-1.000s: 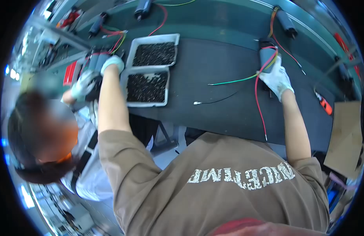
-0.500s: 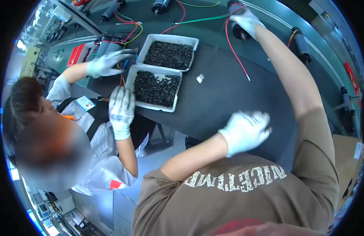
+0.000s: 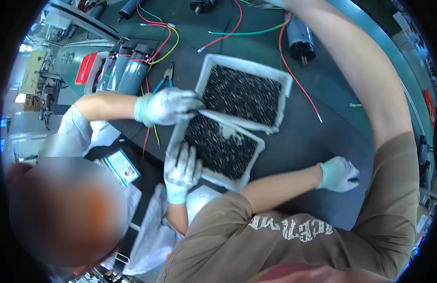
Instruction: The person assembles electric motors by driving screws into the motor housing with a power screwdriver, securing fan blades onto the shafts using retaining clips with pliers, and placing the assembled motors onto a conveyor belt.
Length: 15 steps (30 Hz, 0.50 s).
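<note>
My left hand, in a white glove, is closed above the dark mat. A small dark spot shows at its fingers; I cannot make out what it is. My right hand reaches to the top edge, blurred and partly cut off, so its fingers cannot be read. Just below it lies a grey cylindrical motor with a black end. From the motor run a red wire and a green wire.
A co-worker's gloved hands are at two white trays of small black parts. Blue-handled pliers lie behind them. More grey motors with coloured wires stand at the left, near a red bin.
My left hand has moved right and closed. My right hand has left the motor's body toward the top edge. The co-worker's hands and both trays have shifted right; the pliers now show.
</note>
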{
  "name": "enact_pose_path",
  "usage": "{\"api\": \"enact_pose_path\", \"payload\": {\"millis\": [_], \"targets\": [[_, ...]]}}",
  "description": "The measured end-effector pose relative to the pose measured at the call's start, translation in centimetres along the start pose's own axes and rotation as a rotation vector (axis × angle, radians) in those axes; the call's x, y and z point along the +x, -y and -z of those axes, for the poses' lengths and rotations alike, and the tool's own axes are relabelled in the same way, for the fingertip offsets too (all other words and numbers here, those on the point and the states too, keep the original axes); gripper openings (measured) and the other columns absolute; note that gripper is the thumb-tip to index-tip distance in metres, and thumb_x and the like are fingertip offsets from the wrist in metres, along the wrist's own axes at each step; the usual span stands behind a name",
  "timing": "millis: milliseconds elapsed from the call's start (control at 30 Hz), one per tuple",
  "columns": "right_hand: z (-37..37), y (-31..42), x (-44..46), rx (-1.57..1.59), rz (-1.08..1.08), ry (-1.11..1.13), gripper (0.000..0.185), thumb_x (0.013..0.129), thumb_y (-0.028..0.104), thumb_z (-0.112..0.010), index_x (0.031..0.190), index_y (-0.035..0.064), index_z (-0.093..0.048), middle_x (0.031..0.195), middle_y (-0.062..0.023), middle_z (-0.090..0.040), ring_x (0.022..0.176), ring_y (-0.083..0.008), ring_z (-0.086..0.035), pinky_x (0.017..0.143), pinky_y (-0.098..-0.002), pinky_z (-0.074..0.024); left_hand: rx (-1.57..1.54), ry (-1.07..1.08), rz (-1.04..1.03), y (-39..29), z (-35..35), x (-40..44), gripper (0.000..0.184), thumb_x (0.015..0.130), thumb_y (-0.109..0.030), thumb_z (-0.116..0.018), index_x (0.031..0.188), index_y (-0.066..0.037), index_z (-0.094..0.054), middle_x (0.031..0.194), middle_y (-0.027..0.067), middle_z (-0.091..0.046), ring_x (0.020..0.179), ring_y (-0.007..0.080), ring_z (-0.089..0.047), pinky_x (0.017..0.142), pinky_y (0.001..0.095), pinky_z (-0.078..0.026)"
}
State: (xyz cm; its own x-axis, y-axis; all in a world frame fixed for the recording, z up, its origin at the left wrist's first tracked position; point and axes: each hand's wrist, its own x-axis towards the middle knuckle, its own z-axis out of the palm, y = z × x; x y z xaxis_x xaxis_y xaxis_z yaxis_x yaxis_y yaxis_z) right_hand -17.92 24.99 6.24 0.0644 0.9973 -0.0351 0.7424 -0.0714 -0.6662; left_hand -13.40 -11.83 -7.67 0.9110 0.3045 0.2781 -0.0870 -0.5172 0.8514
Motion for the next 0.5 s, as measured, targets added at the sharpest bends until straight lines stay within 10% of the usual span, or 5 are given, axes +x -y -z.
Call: {"api": "enact_pose_path", "payload": {"millis": [133,167,233,267,500], "targets": [[-8.1,2.5,9.8,0.089,0.017,0.529,0.027,0.081,0.038,-0.060,0.093,0.0147,-0.068,0.087,-0.0064,-0.064,0.068,-0.0231,-0.062,0.059,-0.0408,-0.0490,0.192,0.113,-0.050,-0.3,-1.0,-0.5,0.027,0.082,-0.029,-0.056,0.087,-0.007,-0.069,0.080,0.0153,-0.068,0.076,0.0319,-0.065,0.071,0.0438,-0.050],[-13.3,-1.1,18.4,-0.509,0.789,0.606,0.034,0.084,0.040,-0.058,0.103,0.0134,-0.066,0.095,-0.0114,-0.065,0.071,-0.0281,-0.062,0.059,-0.0417,-0.0498,0.190,0.078,-0.062,0.0,-1.8,-1.0,0.026,0.082,-0.028,-0.056,0.087,-0.007,-0.069,0.079,0.0148,-0.067,0.075,0.0313,-0.065,0.070,0.0435,-0.050],[-16.0,-1.8,24.3,0.269,-0.118,0.922,0.037,0.087,0.042,-0.057,0.107,0.0119,-0.064,0.096,-0.0149,-0.065,0.077,-0.0308,-0.063,0.061,-0.0455,-0.0506,0.193,0.014,-0.069,1.0,-2.9,-1.1,0.023,0.081,-0.026,-0.056,0.086,-0.007,-0.067,0.079,0.0138,-0.066,0.074,0.0303,-0.065,0.070,0.0428,-0.050],[-13.3,2.2,18.6,0.536,-0.271,0.341,0.037,0.090,0.040,-0.056,0.110,0.0098,-0.062,0.097,-0.0159,-0.064,0.083,-0.0301,-0.064,0.064,-0.0472,-0.0517,0.205,-0.012,-0.067,1.6,-3.0,-1.0,0.022,0.081,-0.025,-0.056,0.086,-0.007,-0.067,0.078,0.0134,-0.065,0.074,0.0298,-0.064,0.069,0.0425,-0.050],[-9.6,-1.8,13.1,0.860,-0.174,0.203,0.063,0.081,0.044,-0.071,0.126,0.0046,-0.051,0.108,-0.0068,-0.061,0.102,-0.0179,-0.062,0.090,-0.0405,-0.0497,0.233,-0.054,-0.033,1.8,-4.2,-0.9,0.014,0.078,-0.019,-0.056,0.083,-0.007,-0.062,0.076,0.0101,-0.061,0.070,0.0261,-0.062,0.067,0.0403,-0.049]]}}
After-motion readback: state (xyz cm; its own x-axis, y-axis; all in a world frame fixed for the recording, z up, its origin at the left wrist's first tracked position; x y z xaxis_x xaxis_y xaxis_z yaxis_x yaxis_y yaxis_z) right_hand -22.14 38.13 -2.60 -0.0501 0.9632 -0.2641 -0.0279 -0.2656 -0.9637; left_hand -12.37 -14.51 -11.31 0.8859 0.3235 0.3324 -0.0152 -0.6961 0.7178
